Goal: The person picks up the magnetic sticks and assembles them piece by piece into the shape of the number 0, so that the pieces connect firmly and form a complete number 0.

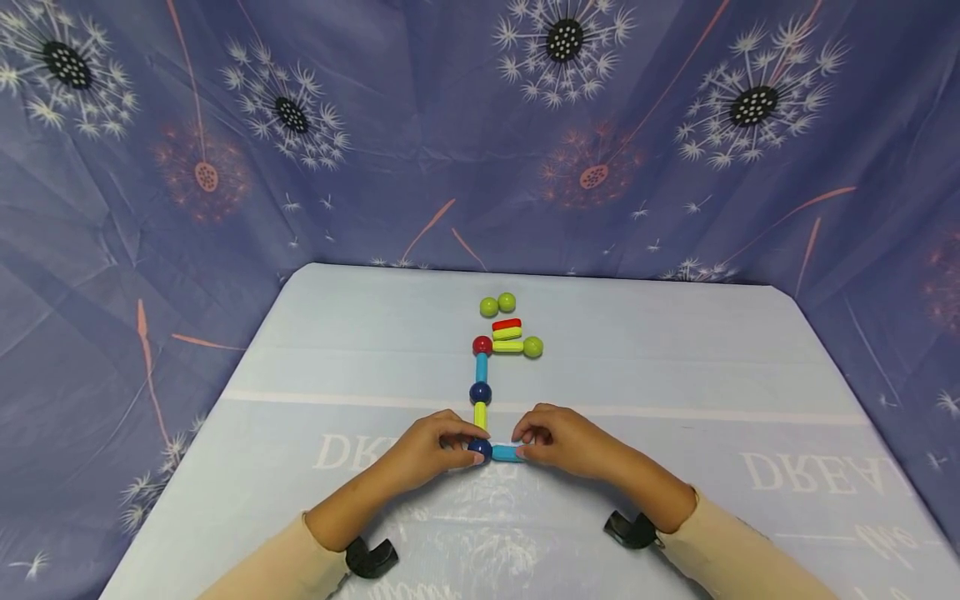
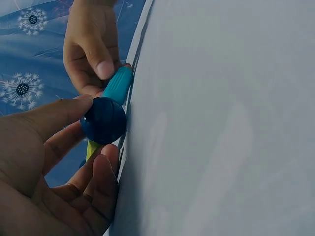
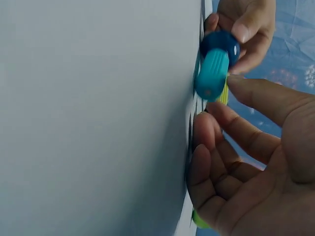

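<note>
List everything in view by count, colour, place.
Dark-blue balls: 2, dark blue, one mid-table, one nearer
Red ball: 1, red, beyond the dark-blue balls
Green balls: 3, green, two farthest back, one right of red ball
Light-blue rods: 2, light blue, one at each dark-blue ball
Yellow rods: 3, yellow, two between balls, one just beyond
Red rod: 1, red, beside farthest yellow rod
Table: 1, pale, foreground
Backdrop: 1, purple-blue with dandelions, behind table
Wrist pieces: 2, black, at wrists
Sleeves: 2, beige, on forearms
Left hand: 1, bare, pinching nearer dark-blue ball
Right hand: 1, bare, at nearer light-blue rod
</note>
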Available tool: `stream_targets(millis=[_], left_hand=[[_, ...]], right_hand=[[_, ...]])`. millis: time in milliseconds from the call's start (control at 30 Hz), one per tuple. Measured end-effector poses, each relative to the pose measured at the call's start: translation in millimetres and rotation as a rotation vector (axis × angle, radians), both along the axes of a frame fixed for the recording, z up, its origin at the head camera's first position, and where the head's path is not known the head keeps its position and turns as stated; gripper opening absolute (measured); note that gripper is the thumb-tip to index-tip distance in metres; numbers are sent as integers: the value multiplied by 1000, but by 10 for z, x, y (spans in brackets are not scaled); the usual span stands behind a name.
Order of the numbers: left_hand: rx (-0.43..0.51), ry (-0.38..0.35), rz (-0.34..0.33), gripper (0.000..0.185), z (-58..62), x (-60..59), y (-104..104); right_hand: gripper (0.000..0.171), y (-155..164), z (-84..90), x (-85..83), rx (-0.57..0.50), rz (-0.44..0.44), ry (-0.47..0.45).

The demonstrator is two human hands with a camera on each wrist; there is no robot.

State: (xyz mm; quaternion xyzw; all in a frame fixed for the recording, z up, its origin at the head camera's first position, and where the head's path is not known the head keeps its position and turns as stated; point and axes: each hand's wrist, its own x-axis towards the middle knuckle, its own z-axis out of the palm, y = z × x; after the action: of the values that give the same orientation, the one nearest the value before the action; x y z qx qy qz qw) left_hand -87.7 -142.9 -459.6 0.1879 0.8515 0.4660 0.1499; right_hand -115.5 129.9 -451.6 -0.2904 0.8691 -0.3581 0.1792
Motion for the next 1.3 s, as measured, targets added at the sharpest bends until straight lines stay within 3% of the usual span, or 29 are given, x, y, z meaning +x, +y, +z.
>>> stream_targets(millis=[267, 700, 1033, 1300], left_hand=[[15, -39, 27, 27, -10, 1, 2], [96, -127, 34, 27, -37, -14, -32], [120, -167, 47, 27, -89, -39, -55], [144, -152, 28, 27, -130, -50, -70]], right_hand=[[16, 53, 67, -265, -40, -141, 38], [36, 95, 77, -808, -170, -376, 116], [50, 107, 91, -1186, -178, -391, 37], [53, 4, 61, -1389, -130, -351, 42]])
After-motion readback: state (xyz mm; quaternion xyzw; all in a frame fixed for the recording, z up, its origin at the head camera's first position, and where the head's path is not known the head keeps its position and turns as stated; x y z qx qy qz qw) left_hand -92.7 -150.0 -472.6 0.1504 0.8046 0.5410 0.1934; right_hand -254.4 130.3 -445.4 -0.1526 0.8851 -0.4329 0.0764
